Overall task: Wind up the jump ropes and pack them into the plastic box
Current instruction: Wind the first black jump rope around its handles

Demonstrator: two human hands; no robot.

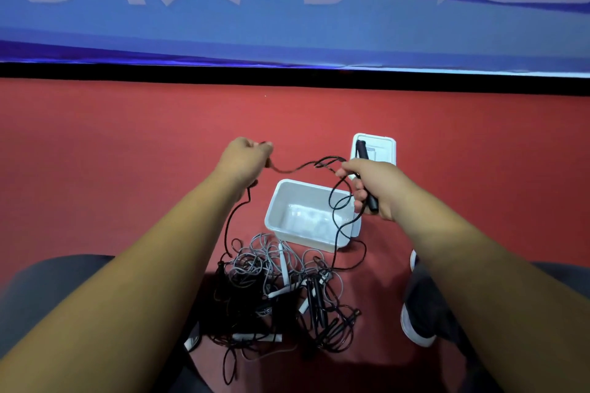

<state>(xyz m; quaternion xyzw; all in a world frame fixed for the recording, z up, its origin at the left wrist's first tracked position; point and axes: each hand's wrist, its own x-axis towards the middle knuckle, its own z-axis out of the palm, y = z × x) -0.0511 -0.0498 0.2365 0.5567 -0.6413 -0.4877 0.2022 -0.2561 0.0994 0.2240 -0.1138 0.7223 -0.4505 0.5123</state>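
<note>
The right hand (373, 188) curls its fingers round a black handle (362, 150). The left hand (242, 159) pinches the black rope (287, 171). The plastic box (287, 196) sits open below the fingers.

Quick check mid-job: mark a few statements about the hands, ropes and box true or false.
1. The white rectangular plastic box holds no wound rope. True.
2. The right hand grips a white handle. False: it grips a black rod-shaped handle.
3. The left hand pinches the thin black cord. True.
4. The tangled pile of black and grey ropes lies in the box. False: it lies on the red floor, beside the box.
</note>
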